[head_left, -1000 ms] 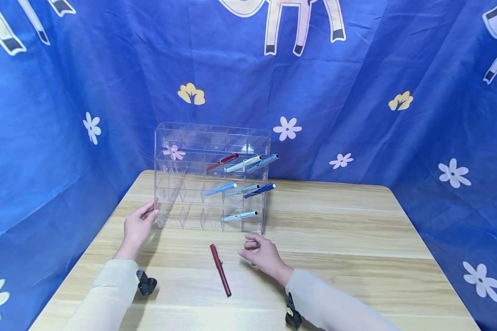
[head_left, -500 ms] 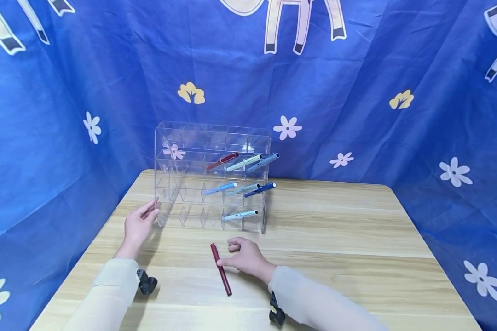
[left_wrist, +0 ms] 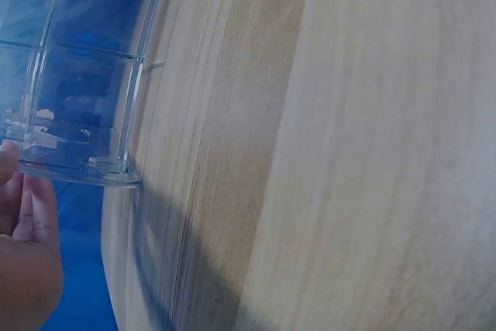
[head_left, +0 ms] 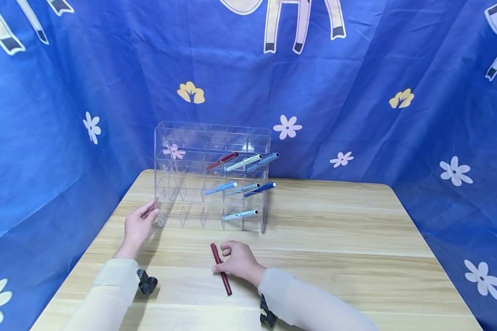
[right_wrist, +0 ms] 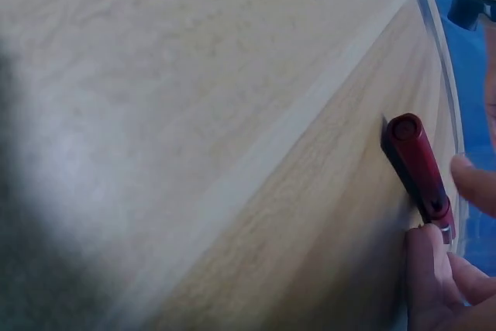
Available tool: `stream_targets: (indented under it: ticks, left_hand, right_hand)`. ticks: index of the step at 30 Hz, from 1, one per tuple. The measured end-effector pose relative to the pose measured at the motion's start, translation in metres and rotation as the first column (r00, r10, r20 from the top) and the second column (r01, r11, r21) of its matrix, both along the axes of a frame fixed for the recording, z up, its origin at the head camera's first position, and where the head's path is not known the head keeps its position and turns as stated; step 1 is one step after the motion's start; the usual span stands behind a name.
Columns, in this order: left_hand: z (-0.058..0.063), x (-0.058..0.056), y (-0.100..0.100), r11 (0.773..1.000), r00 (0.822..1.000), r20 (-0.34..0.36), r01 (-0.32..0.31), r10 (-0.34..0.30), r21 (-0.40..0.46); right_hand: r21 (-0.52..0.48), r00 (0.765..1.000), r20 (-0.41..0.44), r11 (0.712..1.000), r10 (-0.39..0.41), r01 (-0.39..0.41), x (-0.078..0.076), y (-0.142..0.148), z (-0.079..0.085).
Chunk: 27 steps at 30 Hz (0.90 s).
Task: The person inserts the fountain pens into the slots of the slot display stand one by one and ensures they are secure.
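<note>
A clear acrylic pen rack with square compartments stands at the table's back. My left hand holds its lower left edge, the thumb in front and fingers along the side, as the left wrist view shows. A dark red capped pen lies on the table in front of the rack. Over it is my right hand, the thumb across the barrel. In the right wrist view the fingers touch the red pen near its clip, and a small gap shows between thumb and pen.
Several pens stick out of the rack's right part: a dark red pen, a pale green one, a navy one and a light blue one among them. A blue patterned curtain surrounds the wooden table.
My right hand has moved left from beside the red pen to over its barrel. The left hand, the rack and its pens have stayed in place.
</note>
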State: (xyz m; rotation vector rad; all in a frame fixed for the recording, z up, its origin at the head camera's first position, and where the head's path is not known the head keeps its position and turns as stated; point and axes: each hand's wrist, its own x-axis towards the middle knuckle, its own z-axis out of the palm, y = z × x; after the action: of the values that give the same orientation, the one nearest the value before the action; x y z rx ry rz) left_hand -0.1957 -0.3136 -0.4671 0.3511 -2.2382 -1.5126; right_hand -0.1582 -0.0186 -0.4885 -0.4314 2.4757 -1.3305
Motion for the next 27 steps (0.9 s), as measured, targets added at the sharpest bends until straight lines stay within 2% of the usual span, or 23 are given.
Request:
stream_targets:
  ticks: [4, 9, 16, 18, 21, 23, 27]
  left_hand:
    - [0.001, 0.000, 0.000, 1.000, 1.000, -0.005, -0.001, 0.001, -0.005]
    - [0.001, 0.000, 0.000, 1.000, 1.000, -0.003, 0.002, -0.002, -0.002]
    - [0.000, 0.000, -0.001, 1.000, 1.000, 0.005, -0.006, 0.006, -0.014]
    - [-0.001, 0.000, -0.001, 1.000, 1.000, 0.007, -0.006, 0.007, -0.016]
    - [-0.001, 0.000, -0.002, 1.000, 1.000, 0.015, -0.008, 0.009, -0.020]
    - [-0.001, 0.000, -0.002, 1.000, 1.000, 0.020, -0.010, 0.010, -0.024]
    - [0.000, 0.000, -0.002, 1.000, 1.000, 0.023, -0.015, 0.015, -0.027]
  right_hand:
    - [0.035, 1.000, -0.013, 0.999, 0.003, -0.003, 0.001, -0.002, 0.003]
    - [0.074, 0.998, -0.042, 0.996, 0.054, -0.051, 0.001, -0.002, 0.006]
    - [0.060, 0.988, -0.005, 0.986, 0.154, -0.153, -0.005, -0.002, 0.008]
    - [0.019, 0.982, 0.048, 0.983, 0.182, -0.183, -0.007, 0.000, 0.009]
    - [-0.064, 0.962, 0.154, 0.974, 0.226, -0.219, -0.012, 0.003, 0.010]
    - [-0.125, 0.937, 0.214, 0.960, 0.275, -0.252, -0.015, 0.006, 0.012]
    - [-0.207, 0.891, 0.230, 0.914, 0.392, -0.349, -0.023, 0.013, 0.015]
